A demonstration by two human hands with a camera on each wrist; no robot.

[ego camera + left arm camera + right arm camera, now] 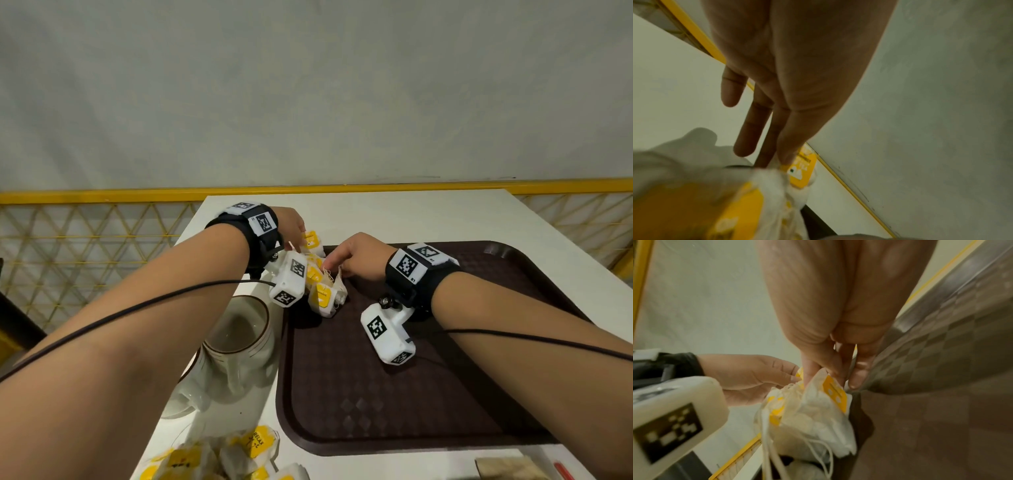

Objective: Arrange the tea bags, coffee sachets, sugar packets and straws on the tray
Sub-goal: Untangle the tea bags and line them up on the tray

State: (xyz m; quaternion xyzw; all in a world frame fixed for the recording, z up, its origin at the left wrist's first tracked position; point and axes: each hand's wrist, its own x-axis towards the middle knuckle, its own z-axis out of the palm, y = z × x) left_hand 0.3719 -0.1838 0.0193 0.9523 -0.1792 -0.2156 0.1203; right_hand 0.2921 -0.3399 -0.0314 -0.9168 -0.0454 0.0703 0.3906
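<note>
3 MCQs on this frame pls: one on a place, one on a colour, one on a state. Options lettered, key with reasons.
1. Where is the cup?
A. on the tray
B. on the table, left of the tray
C. in the right hand

2. What colour is the tray?
A. dark brown
B. white
C. yellow

3. What is the right hand doing?
A. resting flat on the table
B. holding a straw
C. pinching a tea bag

Key: 1 B, the cup stands on the white table beside the tray's left rim. 2 A, its patterned surface is dark brown. 3 C, the right wrist view shows thumb and fingers closed on a tea bag at the tray's far left corner.
</note>
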